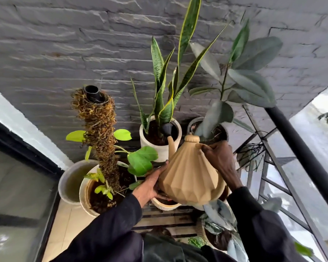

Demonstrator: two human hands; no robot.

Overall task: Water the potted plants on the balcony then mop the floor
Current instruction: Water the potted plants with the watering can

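**Inspector:** Where does the watering stand?

**Onlooker:** The tan watering can (189,178) is held in the air at centre, tipped toward twelve o'clock. Its black rose (167,129) sits just inside the rim of the white pot (159,148) that carries the snake plant (187,35). I cannot tell whether water is running, as no stream shows.

**Inspector:** The grip?

**Onlooker:** The right hand (219,156) is curled round the handle at the can's two o'clock, near the lid. The left hand (151,185) lies spread against the lower body at nine o'clock. It props the can and does not clasp it.

**Inspector:** Risks?

**Onlooker:** Four noted.
1. The rose hangs close to the pot's near rim. A small pull back would, in my judgement, send water down the outer wall onto the slatted rack (169,218).
2. The left palm only props a smooth faceted surface. If it slips, the whole load falls to the right hand and the can swings.
3. The stiff snake plant leaves stand just beyond the rose. A further push forward would press into them.
4. A small pot (166,206) lies directly beneath the can at six o'clock, and the rubber plant (250,80) leans in from one o'clock. A dropped can could strike either.

**Inspector:** The mopping?

**Onlooker:** Not begun, by my reading. Other pots, including the one with the moss pole (100,129) at nine o'clock, may yet need water. Any spill now adds to the floor work.
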